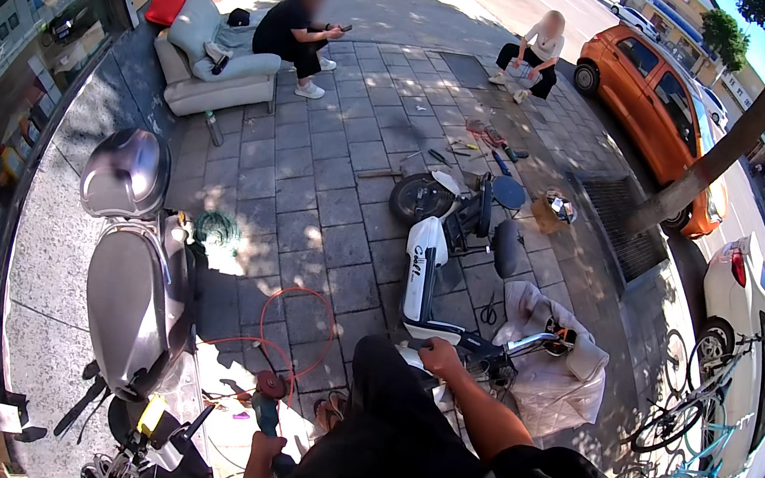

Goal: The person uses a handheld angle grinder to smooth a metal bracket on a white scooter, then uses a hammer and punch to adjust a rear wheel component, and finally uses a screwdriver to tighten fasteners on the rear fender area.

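Observation:
My left hand (266, 450) is wrapped round a teal angle grinder (267, 412) with a red-brown disc, held upright low in the middle of the view. My right hand (437, 356) is closed beside my dark-trousered knee, over the front of a white-and-black electric scooter (422, 275) lying on its side; what it holds, if anything, is hidden. The scooter's handlebar (535, 344) rests by a pale plastic sheet (557, 394). A red hose (305, 292) loops on the pavers left of my knee, and small black scissors (490, 314) lie right of the scooter.
A silver scooter (129, 280) stands close on my left. Behind are a pale armchair (203, 84), two seated people (289, 37) (534, 49) and scattered tools (476, 144). A tree (682, 190), a drain grate (622, 225), bicycles (691, 424) and parked cars (641, 100) line the right.

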### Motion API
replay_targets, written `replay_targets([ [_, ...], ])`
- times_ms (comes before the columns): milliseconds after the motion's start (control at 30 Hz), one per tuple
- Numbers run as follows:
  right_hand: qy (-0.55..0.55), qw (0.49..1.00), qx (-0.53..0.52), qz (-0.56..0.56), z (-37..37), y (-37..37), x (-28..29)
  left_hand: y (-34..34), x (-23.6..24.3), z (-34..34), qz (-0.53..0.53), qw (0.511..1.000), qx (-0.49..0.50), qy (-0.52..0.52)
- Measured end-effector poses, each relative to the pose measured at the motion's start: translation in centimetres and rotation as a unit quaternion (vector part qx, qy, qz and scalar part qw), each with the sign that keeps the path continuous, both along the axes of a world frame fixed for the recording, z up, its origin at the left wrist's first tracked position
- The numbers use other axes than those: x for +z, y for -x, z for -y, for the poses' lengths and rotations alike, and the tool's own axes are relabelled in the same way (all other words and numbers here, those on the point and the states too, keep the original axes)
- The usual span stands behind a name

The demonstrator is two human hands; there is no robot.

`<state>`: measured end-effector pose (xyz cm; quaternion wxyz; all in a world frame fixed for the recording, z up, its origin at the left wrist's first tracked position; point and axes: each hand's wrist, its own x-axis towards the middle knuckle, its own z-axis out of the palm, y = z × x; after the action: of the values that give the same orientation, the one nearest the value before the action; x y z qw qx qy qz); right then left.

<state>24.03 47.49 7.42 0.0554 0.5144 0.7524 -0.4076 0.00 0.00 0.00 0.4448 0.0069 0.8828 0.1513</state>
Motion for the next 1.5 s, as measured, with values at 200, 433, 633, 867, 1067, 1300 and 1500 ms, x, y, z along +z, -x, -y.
replay_targets([
  [200,0.048,0.983,0.015,-0.177,-3.5,17.7,6.5,18.6,3.2,-15.6,-0.053,0.977,-0.082,-0.188],
  [433,0.205,0.920,0.043,-0.331,-15.3,35.5,5.9,31.9,16.7,-41.2,0.020,0.921,-0.025,-0.387],
  [633,0.366,0.804,-0.008,-0.469,-28.7,48.5,12.3,40.5,25.1,-60.2,0.330,0.781,0.033,-0.529],
  [867,0.537,0.694,0.038,-0.478,-43.3,58.3,18.1,49.6,28.1,-77.6,0.483,0.731,-0.050,-0.480],
  [1067,0.279,0.785,-0.163,-0.529,-53.2,64.4,17.3,56.8,27.4,-92.4,0.333,0.792,-0.311,-0.407],
  [1300,0.091,0.730,-0.354,-0.578,-60.0,67.9,20.3,61.2,28.7,-106.7,0.235,0.726,-0.504,-0.405],
  [1500,0.117,0.586,-0.408,-0.690,-66.7,69.7,17.5,62.9,24.9,-118.9,0.359,0.618,-0.612,-0.338],
])
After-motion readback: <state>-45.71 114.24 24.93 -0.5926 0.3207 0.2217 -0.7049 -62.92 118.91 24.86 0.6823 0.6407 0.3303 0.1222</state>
